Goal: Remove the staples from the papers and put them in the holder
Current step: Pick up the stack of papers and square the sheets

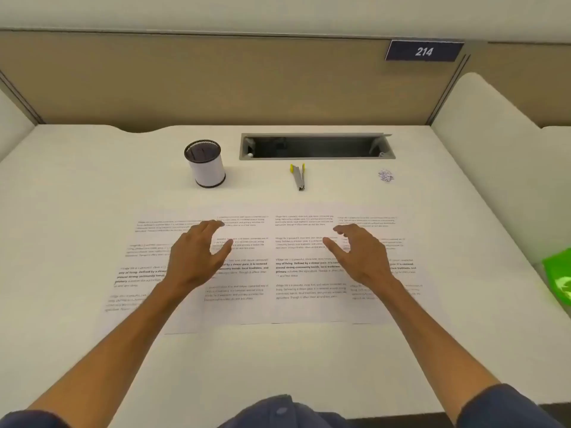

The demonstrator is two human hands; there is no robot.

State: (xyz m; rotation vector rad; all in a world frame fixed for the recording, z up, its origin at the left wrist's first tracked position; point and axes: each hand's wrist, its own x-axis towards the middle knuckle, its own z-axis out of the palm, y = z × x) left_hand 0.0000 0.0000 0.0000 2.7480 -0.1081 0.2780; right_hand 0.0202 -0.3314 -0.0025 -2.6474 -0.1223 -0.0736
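Papers: four printed sheets [278,267] are laid side by side across the middle of the counter [77,211], their edges overlapping; the leftmost sheet is set lower and slightly skewed. The print is too blurred to be read in most lines, and no staples can be made out on the sheets themselves.
Left hand: the left hand [197,254] is held over the seam between the first and second sheets, fingers spread and loosely bent, nothing gripped. Whether the fingertips touch the paper cannot be told; the text beneath is hidden by the hand and forearm.
Right hand: the right hand [360,253] is held over the seam between the third and fourth sheets, fingers likewise spread and slack, nothing held. Contact with the paper cannot be told.
Staple remover: a grey tool with yellow grips [299,177] is lying beyond the papers, near the centre, apart from both hands.
Staples: a small glinting heap [385,175] is seen far right of the tool; single pieces cannot be distinguished.
Holder: a white cylinder with dark rims [206,163] is standing upright beyond the papers on the left; its contents are lost in shadow.
Cable slot: an open grey recess [315,146] is set into the counter behind the tool.
Partition: a tan panel carries a dark plate reading 214 [424,51].
Green object: something bright green [559,278] is cut off by the right edge.
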